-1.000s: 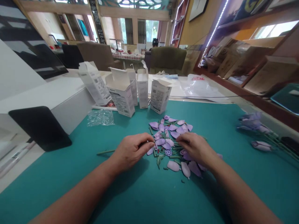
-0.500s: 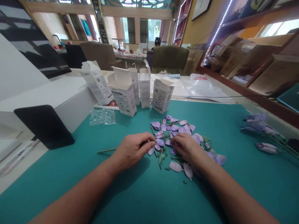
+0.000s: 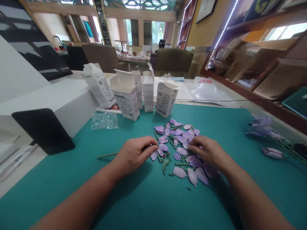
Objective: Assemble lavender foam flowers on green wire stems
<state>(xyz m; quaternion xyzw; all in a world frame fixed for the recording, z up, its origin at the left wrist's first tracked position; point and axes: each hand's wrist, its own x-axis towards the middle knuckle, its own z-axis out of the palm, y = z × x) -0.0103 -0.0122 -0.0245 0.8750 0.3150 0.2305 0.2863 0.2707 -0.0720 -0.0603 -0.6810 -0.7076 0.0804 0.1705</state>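
My left hand [image 3: 137, 154] is closed in a pinch around a thin green stem [image 3: 107, 155], whose free end sticks out to the left over the mat. My right hand [image 3: 207, 150] reaches into a loose pile of lilac flower pieces, its fingers bent together among the petals; whatever is between them is hidden. Around the fingertips lie pale petals [image 3: 179, 172], a lilac spoked ring [image 3: 177, 156], short green stem bits and a green leaf [image 3: 165, 166]. Small red bits show near the leaf.
Opened white boxes [image 3: 127, 102] stand behind the teal mat [image 3: 72, 191]. Crumpled clear plastic [image 3: 105, 120] and a black tablet-like panel [image 3: 44, 129] are at left. Lilac flowers on stems [image 3: 262, 127] lie at far right. A clear bag [image 3: 206, 89] is at the back.
My right hand has moved right across the pile, uncovering petals and stem bits in its middle. My left hand keeps its pinch on the stem, nearly in place.
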